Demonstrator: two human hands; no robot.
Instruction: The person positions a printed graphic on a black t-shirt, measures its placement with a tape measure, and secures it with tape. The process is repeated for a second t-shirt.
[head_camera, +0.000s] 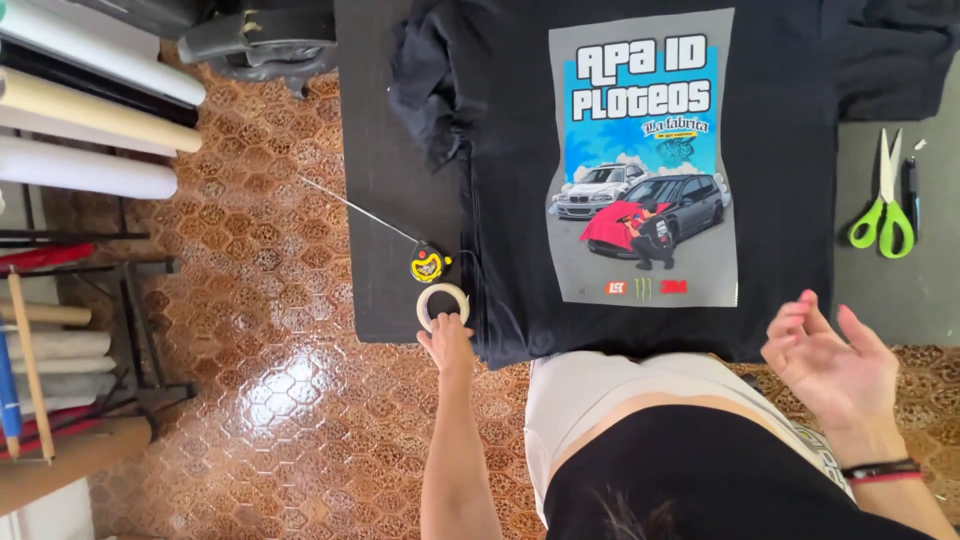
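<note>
A black T-shirt (500, 150) lies flat on a dark grey table (385, 180), with a glossy printed transfer sheet (643, 160) showing cars laid on its middle. My left hand (447, 341) grips a roll of pale tape (441, 300) at the table's near left edge, beside the shirt's hem. A small yellow and black tape measure (428, 263) sits just beyond the roll, its blade pulled out to the upper left. My right hand (828, 358) hovers open, palm up, off the table's near edge at the right, holding nothing.
Green-handled scissors (884, 200) and a dark pen (912, 190) lie on the table right of the shirt. Rolls of material (90, 120) rest on a rack at the left, above a shiny patterned tile floor (270, 370). More tubes (60, 450) lean at the lower left.
</note>
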